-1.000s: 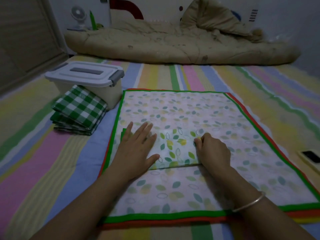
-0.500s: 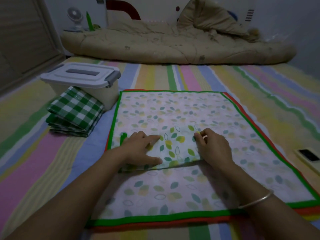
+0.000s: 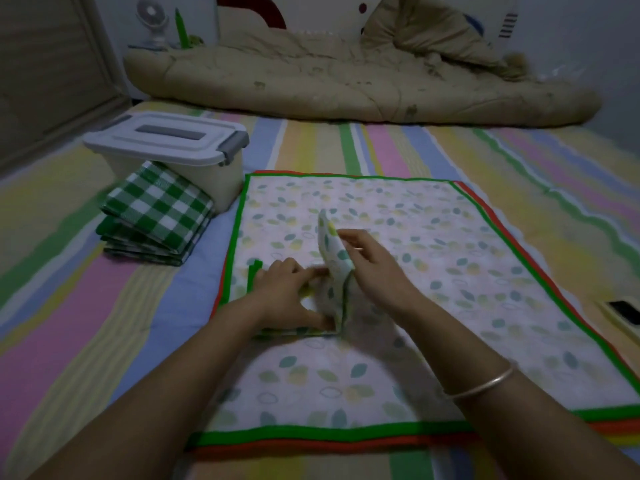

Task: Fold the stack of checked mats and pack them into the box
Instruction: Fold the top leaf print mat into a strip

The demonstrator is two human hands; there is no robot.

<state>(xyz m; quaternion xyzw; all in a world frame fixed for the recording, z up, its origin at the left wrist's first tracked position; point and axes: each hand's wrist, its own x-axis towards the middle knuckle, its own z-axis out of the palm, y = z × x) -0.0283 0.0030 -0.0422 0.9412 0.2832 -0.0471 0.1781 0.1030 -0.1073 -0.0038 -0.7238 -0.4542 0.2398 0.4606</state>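
A small folded leaf-print mat (image 3: 331, 252) lies on a stack of flat leaf-print mats (image 3: 457, 258) with green and red borders. My right hand (image 3: 375, 268) pinches the folded mat's right half and holds it standing upright. My left hand (image 3: 287, 297) presses the left half down, with the thumb at the fold line. Several folded green checked mats (image 3: 156, 209) are piled to the left. They lean against a white plastic box (image 3: 221, 181) whose grey-latched lid is closed.
Everything sits on a striped pastel sheet (image 3: 86, 323). A rumpled beige quilt (image 3: 346, 81) runs across the back. A dark phone-like object (image 3: 625, 311) lies at the right edge. A small fan (image 3: 152, 19) stands far back left.
My right hand has lifted the folded mat's right half from flat to upright, swinging it leftward. My left hand has slid a little left and keeps pressing the mat.
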